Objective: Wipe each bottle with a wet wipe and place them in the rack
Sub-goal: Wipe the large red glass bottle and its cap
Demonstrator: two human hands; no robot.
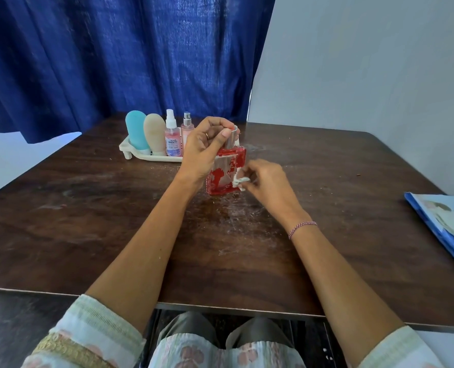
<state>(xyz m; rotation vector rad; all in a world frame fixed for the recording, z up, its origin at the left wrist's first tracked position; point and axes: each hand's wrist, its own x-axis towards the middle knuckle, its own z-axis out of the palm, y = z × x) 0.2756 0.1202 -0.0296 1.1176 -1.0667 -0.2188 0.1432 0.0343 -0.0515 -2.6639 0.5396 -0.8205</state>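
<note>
Upright, red bottle (226, 171) between hands; left hand (207, 147) gripping cap, right hand (265, 179) pinching wipe (239, 181)

Here's the dark wooden table (87, 221), spreading under and all around the grip, its top scuffed, with pale smears showing just below the grip. Beyond the grip a deep blue curtain (101, 62) hangs in folds, daylight glowing through the weave. Up and right of the grip stands a plain pale wall (366, 62). Past the table's near edge, dark floor (5, 328) shows.

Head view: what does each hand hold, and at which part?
Left hand grips the red bottle by its silver cap; right hand pinches a crumpled wet wipe against the bottle's side.
</note>
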